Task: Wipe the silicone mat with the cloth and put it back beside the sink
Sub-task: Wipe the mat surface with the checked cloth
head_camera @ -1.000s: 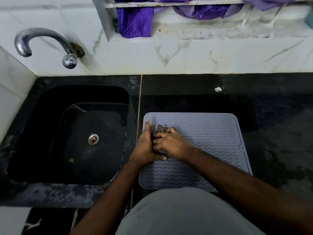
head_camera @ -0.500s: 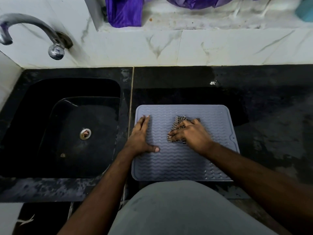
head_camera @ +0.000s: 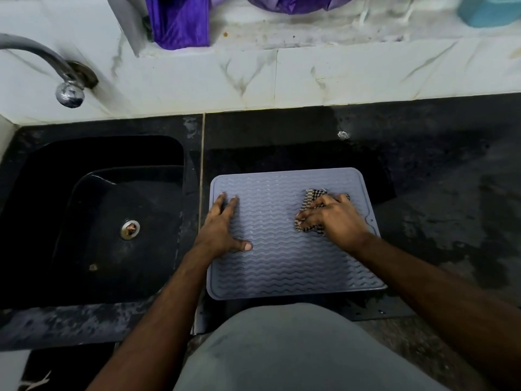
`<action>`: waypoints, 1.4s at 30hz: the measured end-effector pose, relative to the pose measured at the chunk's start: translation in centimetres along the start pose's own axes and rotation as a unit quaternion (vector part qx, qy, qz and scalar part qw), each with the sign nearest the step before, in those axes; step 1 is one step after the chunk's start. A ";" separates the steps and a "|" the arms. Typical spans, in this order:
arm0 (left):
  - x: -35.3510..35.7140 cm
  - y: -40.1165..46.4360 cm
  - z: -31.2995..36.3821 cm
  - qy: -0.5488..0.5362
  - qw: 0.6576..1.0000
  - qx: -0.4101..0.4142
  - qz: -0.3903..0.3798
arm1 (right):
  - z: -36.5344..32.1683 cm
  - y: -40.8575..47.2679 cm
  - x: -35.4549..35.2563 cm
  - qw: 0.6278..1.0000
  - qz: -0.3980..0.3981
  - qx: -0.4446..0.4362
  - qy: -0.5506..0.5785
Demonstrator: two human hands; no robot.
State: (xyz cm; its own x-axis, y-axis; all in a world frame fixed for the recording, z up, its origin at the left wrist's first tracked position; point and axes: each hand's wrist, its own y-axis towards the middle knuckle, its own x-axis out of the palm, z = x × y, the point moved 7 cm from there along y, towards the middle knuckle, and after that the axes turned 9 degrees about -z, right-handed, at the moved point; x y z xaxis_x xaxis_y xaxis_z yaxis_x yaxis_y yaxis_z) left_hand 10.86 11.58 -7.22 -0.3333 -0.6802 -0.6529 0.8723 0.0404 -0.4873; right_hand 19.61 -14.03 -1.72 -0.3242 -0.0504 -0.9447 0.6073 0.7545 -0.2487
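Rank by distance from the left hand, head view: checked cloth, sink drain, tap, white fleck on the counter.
From the left hand:
1. Checked cloth, to its right on the mat, under the right hand.
2. Sink drain, to its left.
3. White fleck, back right on the counter.
4. Tap, far back left.

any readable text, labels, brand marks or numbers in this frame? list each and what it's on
None readable.
Silicone mat: only a moulded wave pattern, no lettering.
Cloth under the right hand: checked weave, no label showing.
Tap: bare metal, no marking visible.
Blue container on the ledge: cut off by the frame edge and blurred, any print cannot be told.
Purple fabric: plain.
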 end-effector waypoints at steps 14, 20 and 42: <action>1.5 -0.2 7.3 0.088 0.992 0.091 -0.022 | -0.4 -0.6 0.8 0.998 0.037 0.038 0.033; 6.9 1.8 11.9 0.198 0.969 0.144 -0.022 | -0.2 -0.9 0.9 0.992 0.078 0.066 0.073; 6.7 3.7 12.5 0.186 0.980 0.062 -0.043 | 6.6 -6.5 1.2 0.988 0.125 0.085 0.018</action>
State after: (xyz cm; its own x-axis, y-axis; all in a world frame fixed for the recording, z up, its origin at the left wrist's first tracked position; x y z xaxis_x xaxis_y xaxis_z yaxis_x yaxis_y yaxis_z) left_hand 16.34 -1.96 -6.16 -0.4937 -0.3631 -0.7902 0.8648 -0.1098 -0.4900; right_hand 20.07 -23.33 -2.68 -0.1717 0.1493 -0.9738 0.7834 0.6200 -0.0431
